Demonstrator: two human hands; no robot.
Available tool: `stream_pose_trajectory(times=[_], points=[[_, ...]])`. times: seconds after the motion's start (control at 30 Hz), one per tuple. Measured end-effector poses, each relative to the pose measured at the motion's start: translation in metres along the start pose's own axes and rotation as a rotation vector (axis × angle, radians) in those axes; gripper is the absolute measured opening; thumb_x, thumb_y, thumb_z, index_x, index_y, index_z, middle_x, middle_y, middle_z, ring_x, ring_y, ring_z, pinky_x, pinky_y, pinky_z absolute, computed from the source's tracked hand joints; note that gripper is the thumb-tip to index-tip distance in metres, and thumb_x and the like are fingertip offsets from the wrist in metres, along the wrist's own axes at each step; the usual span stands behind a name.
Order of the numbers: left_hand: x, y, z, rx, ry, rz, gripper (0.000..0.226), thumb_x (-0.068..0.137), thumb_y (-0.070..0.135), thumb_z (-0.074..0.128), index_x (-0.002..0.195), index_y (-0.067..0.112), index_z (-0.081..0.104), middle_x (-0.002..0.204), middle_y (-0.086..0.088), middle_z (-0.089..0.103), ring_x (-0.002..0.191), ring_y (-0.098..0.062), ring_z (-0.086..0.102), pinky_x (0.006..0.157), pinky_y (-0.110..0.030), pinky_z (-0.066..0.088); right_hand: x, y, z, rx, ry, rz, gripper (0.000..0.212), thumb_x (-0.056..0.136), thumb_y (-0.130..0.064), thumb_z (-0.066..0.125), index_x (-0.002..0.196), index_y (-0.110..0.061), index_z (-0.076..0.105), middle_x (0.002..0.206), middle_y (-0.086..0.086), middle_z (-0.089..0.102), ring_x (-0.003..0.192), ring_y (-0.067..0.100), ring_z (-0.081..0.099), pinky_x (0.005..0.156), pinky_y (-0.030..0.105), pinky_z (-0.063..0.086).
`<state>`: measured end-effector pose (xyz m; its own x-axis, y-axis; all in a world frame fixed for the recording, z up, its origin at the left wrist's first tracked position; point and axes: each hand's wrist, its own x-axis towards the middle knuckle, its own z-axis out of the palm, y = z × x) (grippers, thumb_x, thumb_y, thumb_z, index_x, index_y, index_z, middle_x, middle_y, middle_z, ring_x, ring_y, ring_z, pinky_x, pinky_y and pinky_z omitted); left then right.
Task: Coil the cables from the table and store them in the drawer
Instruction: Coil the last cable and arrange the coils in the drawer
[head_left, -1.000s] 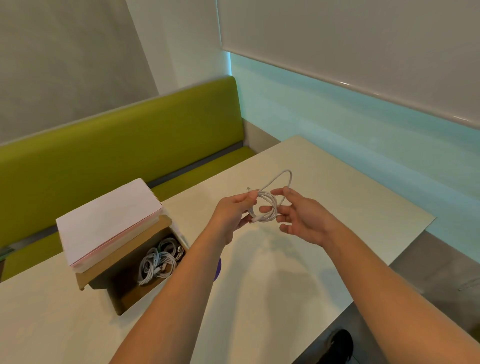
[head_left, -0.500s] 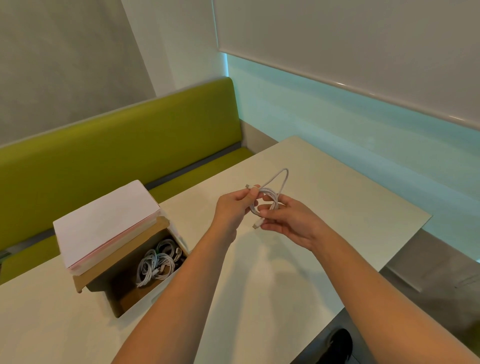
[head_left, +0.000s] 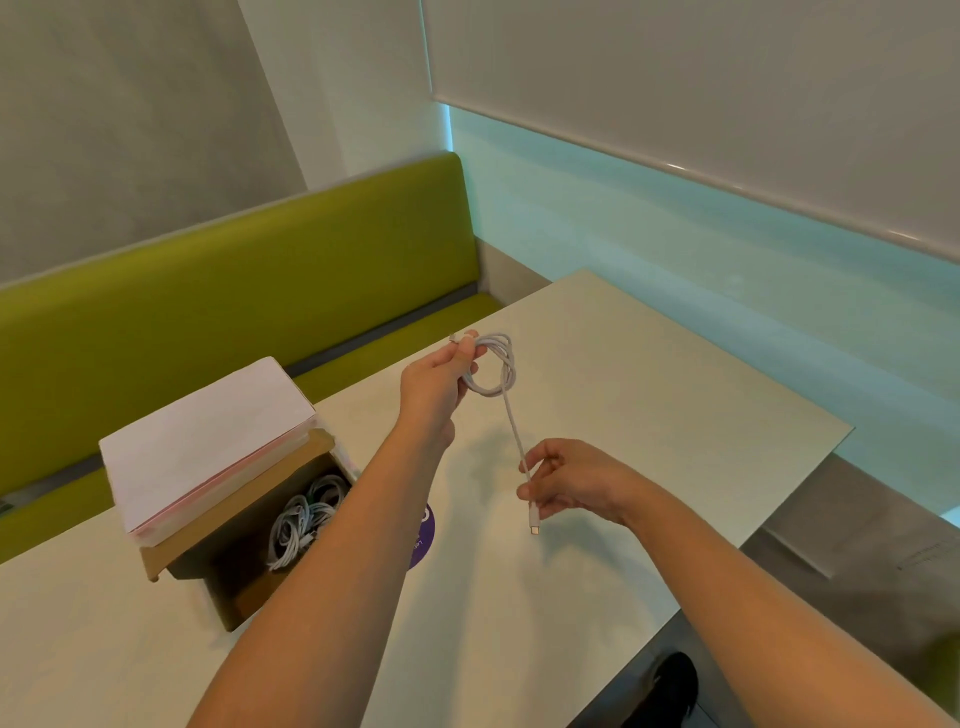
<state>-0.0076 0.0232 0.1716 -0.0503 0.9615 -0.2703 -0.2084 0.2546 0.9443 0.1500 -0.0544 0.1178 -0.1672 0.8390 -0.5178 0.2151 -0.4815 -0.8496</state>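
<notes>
Above the surface (head_left: 649, 374), right of the open drawer (head_left: 260, 566), I hold a white cable (head_left: 493, 371) between both hands.

Up beyond the drawer, my left hand (head_left: 436, 384) pinches the coiled loops near one plug. From the coil a straight tail runs down toward me to my right hand (head_left: 569, 480), whose fingers curl around it just above the free plug. Inside the drawer lie more coiled cables (head_left: 301, 522); a white paper stack (head_left: 202, 441) sits on its box.

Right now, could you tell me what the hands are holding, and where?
One white cable: left hand grips its coiled loops, right hand pinches the loose tail near the plug.
</notes>
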Motion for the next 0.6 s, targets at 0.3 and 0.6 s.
stream_pose_trajectory(times=[0.3,0.6], points=[[0.000,0.003,0.000,-0.047,0.030,0.012,0.023,0.096,0.024,0.062,0.113,0.012,0.072,0.108,0.000,0.073,0.088,-0.010,0.056,0.073,-0.017,0.049,0.003,-0.010,-0.008,-0.299,0.086,-0.032,0.023,0.082,-0.002,0.072,0.099,-0.015,0.066,0.077,0.004,0.059,0.073,0.017,0.059,0.071,0.029,0.052],[-0.005,-0.009,0.001,0.017,-0.117,-0.029,0.015,0.096,0.031,0.061,0.100,0.023,0.073,0.103,0.004,0.075,0.091,-0.007,0.062,0.077,-0.021,0.049,0.006,-0.043,-0.002,0.031,0.210,-0.181,0.040,0.094,-0.048,0.056,0.107,-0.012,0.066,0.098,-0.002,0.072,0.086,0.015,0.067,0.081,0.030,0.053]])
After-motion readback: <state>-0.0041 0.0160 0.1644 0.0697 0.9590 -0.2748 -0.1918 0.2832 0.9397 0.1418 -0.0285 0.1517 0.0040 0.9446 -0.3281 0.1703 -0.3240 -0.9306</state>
